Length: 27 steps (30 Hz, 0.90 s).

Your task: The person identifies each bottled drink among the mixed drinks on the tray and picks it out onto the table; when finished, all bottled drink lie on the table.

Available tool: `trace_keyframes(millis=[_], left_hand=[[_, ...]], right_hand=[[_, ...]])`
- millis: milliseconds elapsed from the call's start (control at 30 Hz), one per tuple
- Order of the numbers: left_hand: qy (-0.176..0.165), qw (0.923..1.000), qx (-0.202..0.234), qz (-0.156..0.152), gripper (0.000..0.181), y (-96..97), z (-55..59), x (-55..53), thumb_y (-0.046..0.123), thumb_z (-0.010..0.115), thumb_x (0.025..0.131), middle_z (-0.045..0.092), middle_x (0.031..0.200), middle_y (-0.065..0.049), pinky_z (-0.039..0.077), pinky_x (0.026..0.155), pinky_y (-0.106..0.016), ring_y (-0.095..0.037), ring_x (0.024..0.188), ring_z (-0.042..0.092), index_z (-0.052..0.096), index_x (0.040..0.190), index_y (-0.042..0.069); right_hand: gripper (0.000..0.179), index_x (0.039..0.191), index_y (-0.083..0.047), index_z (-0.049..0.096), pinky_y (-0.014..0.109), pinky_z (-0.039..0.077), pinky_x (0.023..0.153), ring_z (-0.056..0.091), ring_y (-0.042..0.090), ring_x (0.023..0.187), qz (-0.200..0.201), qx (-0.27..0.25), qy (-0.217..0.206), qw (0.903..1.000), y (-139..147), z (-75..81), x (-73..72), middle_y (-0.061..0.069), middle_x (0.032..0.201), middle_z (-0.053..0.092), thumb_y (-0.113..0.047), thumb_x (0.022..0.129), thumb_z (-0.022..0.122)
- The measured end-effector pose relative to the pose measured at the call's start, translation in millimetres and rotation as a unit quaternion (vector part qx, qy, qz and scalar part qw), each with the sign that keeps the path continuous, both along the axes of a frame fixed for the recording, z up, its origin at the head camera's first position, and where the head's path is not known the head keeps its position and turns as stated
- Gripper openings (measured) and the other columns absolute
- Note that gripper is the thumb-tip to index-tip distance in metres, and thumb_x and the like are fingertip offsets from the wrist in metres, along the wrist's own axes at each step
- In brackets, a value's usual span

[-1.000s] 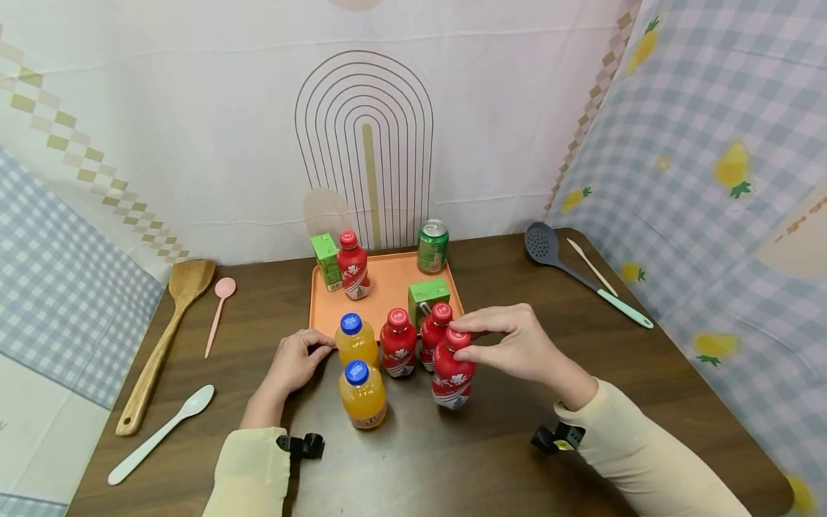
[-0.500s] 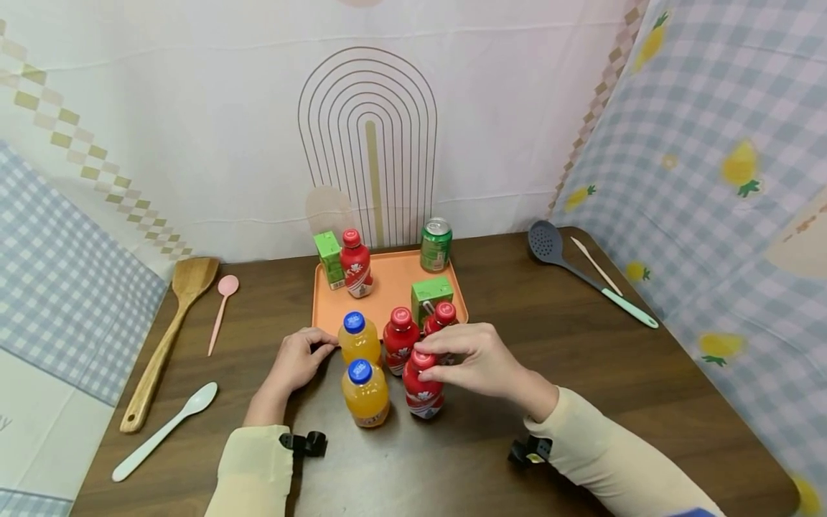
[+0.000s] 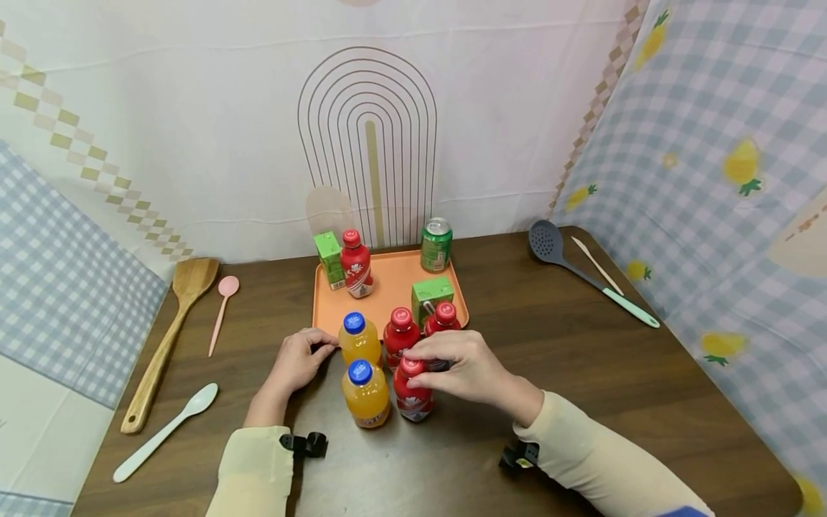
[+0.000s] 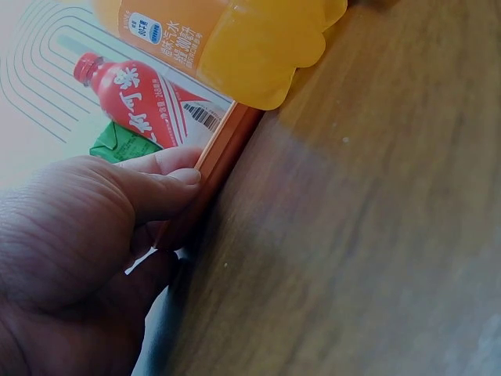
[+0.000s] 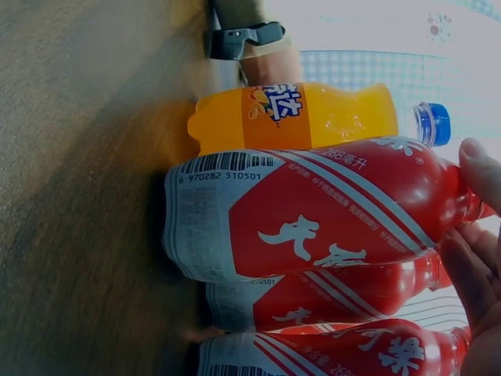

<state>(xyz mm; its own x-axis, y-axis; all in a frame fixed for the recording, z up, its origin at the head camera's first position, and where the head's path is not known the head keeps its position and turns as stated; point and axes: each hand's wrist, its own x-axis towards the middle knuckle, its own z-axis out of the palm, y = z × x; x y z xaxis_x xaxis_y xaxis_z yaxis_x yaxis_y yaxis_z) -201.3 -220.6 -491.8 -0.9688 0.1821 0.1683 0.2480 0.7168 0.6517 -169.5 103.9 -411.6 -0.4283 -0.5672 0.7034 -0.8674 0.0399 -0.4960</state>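
My right hand (image 3: 465,366) grips a red drink bottle (image 3: 413,406) by its neck and cap, upright. It stands beside the front orange soda bottle (image 3: 366,398). Behind it are two more red bottles, one (image 3: 399,336) next to the rear orange soda bottle (image 3: 360,346), the other (image 3: 444,317) partly hidden by my right hand. With thumb and fingers, my left hand (image 4: 70,227) pinches the near-left rim of the orange tray (image 4: 223,141). On the tray are a red bottle (image 3: 357,269), two green drink cartons (image 3: 331,260) and a green can (image 3: 436,248).
To the left lie a wooden spatula (image 3: 171,337), a pink spoon (image 3: 225,301) and a pale spoon (image 3: 171,427). At the right lie a grey slotted ladle (image 3: 549,244) with a mint handle and a thin pale knife (image 3: 597,266). A fabric backdrop (image 3: 245,143) borders the table.
My right hand has carried the red bottle leftward, from in front of the right-hand red bottle to beside the front orange bottle. My left hand has stayed at the tray's rim.
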Motion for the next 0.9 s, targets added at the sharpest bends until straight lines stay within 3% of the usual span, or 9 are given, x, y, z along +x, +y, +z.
trace_keyframes(millis=[300,900], left_hand=[[0.000,1.0000,0.002,0.000,0.010,-0.3,-0.9,-0.6,0.007,0.069,0.088,0.069,0.094,0.001,0.047,0.090,-0.048,-0.024,0.097,0.062,0.076,0.090,0.014],[-0.001,1.0000,0.003,0.002,0.009,0.3,-1.0,-0.6,0.007,0.070,0.088,0.069,0.094,0.001,0.048,0.090,-0.047,-0.023,0.096,0.062,0.075,0.090,0.014]], right_hand=[[0.035,0.104,-0.006,0.074,0.027,0.053,0.083,0.068,0.012,0.096,-0.020,0.001,-0.008,0.9998,-0.7,-4.5,0.3,0.003,0.102,0.072,-0.016,0.072,0.085],[0.034,0.107,-0.011,0.072,0.026,0.053,0.084,0.066,0.011,0.099,-0.020,0.017,-0.018,0.9995,-1.5,-5.3,0.9,0.002,0.106,0.071,-0.017,0.075,0.084]])
